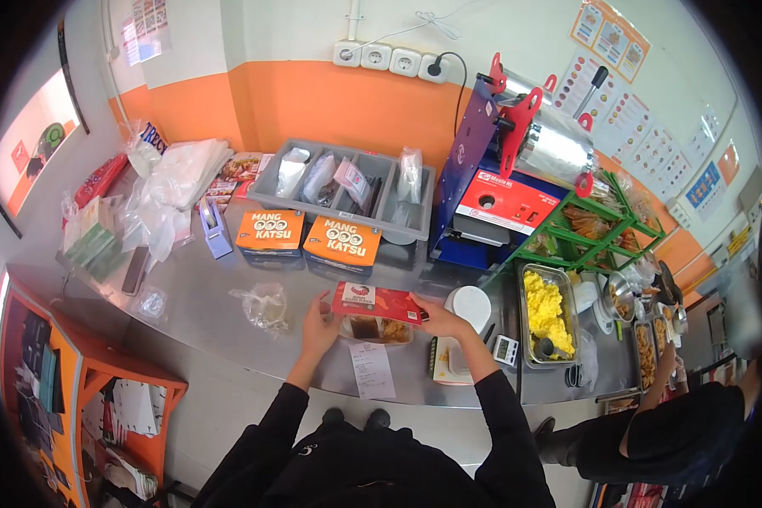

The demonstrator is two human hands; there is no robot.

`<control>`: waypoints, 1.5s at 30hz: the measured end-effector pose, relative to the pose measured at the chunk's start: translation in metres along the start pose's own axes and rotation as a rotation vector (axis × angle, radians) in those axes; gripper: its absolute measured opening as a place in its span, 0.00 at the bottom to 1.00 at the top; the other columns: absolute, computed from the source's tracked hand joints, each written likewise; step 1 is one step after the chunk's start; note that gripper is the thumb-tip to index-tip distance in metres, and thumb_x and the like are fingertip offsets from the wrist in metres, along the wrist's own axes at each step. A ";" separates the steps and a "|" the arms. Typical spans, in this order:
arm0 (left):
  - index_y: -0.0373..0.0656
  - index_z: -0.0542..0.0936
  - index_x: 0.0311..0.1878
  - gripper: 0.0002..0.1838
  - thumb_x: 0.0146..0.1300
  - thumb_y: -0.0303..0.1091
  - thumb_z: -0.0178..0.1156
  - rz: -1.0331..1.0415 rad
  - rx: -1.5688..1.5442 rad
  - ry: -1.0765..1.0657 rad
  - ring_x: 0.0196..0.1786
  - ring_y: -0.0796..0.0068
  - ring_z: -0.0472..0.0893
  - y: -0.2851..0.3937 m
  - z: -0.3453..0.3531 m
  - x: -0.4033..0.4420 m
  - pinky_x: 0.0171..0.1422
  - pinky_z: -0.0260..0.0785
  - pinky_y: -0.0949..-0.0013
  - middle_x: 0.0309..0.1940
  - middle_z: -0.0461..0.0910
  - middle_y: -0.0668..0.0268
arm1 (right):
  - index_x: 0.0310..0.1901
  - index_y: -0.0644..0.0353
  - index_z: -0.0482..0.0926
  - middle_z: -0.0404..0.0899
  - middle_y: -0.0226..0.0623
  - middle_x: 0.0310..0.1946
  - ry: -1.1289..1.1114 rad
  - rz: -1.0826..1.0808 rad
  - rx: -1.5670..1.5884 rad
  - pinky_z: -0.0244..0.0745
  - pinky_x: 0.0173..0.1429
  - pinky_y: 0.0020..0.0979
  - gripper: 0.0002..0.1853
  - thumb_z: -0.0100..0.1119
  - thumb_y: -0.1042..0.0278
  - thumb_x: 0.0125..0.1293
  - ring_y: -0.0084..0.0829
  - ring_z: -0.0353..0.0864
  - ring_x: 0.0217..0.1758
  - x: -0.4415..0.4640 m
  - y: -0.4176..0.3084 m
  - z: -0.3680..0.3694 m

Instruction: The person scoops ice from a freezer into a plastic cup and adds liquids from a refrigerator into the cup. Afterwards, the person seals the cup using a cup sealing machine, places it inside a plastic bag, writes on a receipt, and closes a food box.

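A cardboard food box (376, 332) sits at the front of the steel counter, with a dark sauce portion and golden fried food inside. Its red printed lid (377, 302) is tilted up over the back part of the food. At the left end of the box, my left hand (317, 327) grips the lid's edge, its fingers partly hidden. My right hand (443, 319) pinches the lid's right end. Directly in front of the box lies a printed receipt (372, 371). A clear plastic bag (264, 305) rests to the left.
Two orange boxes (342, 243) stand behind, before a grey divided bin (364, 182). A cup sealing machine (508, 186) is at the right. Nearby are a white round lid (468, 308), a timer (505, 350) and a tray of yellow food (547, 315). A co-worker (686, 432) stands right.
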State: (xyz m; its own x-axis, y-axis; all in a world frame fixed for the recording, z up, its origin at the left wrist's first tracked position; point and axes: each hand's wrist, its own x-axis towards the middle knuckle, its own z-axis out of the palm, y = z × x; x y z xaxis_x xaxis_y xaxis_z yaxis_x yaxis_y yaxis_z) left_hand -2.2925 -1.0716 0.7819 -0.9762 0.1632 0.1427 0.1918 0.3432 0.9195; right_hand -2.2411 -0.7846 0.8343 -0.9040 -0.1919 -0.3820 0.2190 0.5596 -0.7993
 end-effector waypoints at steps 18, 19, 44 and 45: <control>0.41 0.66 0.66 0.26 0.68 0.41 0.55 -0.061 -0.077 -0.454 0.50 0.66 0.79 0.007 -0.031 0.046 0.56 0.70 0.65 0.50 0.78 0.54 | 0.69 0.56 0.62 0.70 0.43 0.63 0.044 -0.041 -0.009 0.63 0.67 0.30 0.38 0.66 0.65 0.56 0.32 0.71 0.62 0.007 -0.002 -0.008; 0.42 0.64 0.67 0.27 0.67 0.38 0.56 -0.031 -0.139 -0.505 0.53 0.65 0.78 0.003 -0.033 0.045 0.59 0.69 0.65 0.53 0.76 0.55 | 0.69 0.56 0.63 0.70 0.44 0.64 0.085 -0.074 0.053 0.63 0.67 0.31 0.38 0.67 0.65 0.56 0.33 0.71 0.63 0.006 0.007 -0.001; 0.58 0.54 0.74 0.44 0.55 0.35 0.64 0.352 0.729 -0.573 0.59 0.47 0.74 0.018 -0.030 0.010 0.53 0.73 0.54 0.74 0.49 0.52 | 0.74 0.57 0.38 0.58 0.64 0.65 0.354 -0.030 -0.650 0.74 0.52 0.43 0.51 0.62 0.54 0.58 0.53 0.78 0.51 -0.006 0.010 0.078; 0.57 0.53 0.74 0.44 0.56 0.35 0.63 0.339 0.721 -0.573 0.61 0.46 0.72 0.017 -0.029 0.012 0.55 0.71 0.54 0.74 0.48 0.51 | 0.74 0.55 0.38 0.56 0.65 0.66 0.393 -0.039 -0.672 0.74 0.52 0.43 0.50 0.61 0.55 0.58 0.53 0.78 0.51 0.000 0.019 0.085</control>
State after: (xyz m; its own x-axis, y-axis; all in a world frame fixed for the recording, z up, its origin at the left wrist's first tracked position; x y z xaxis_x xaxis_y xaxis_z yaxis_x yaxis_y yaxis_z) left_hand -2.3034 -1.0906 0.8101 -0.6981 0.7158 -0.0167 0.6543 0.6472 0.3912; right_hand -2.2062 -0.8425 0.7797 -0.9978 0.0084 -0.0665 0.0285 0.9508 -0.3086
